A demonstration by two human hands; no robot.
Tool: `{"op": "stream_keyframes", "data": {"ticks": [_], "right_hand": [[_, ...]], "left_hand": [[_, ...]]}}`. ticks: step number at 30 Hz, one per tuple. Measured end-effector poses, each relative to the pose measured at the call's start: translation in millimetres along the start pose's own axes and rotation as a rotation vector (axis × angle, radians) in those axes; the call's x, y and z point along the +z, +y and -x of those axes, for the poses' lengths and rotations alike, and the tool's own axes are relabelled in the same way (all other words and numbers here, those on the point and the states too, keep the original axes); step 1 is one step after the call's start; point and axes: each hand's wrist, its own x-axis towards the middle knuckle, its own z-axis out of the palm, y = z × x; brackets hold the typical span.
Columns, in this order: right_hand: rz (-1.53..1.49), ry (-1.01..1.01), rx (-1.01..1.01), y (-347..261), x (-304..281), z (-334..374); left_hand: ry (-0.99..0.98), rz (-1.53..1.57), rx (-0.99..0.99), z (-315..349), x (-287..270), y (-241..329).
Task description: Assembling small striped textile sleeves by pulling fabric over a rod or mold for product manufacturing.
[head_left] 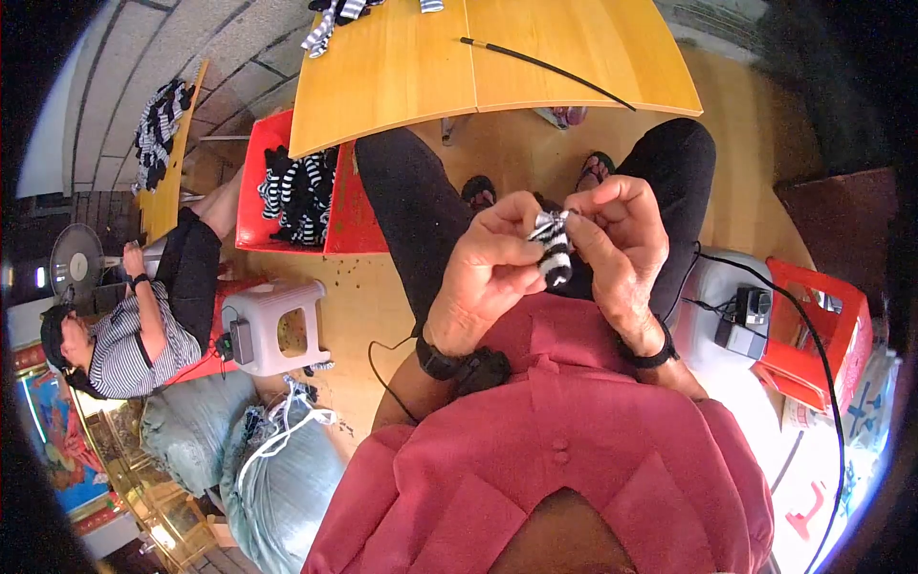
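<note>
A small black-and-white striped sock is pinched tight by the left hand and right hand, below the wooden table

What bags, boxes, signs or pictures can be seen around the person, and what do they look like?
Grey-blue sacks: lower left on the floor, bulging, tied with white cord.
White packaging: far right, flat, with blue markings.
Colourful picture: far left edge, gold-framed, blue and red.
No screens visible.
</note>
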Motion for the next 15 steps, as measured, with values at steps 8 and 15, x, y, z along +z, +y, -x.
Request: {"op": "stream_keyframes", "data": {"ticks": [8,15], "right_hand": [[-0.33,-0.055,0.263,-15,-8,-2],[-0.064,-0.188,0.098,-10,-14,4]], "left_hand": [[0.132,-0.334,0.172,3,0,4],[0.264,-0.884,0.37,15,16,-1]]}}
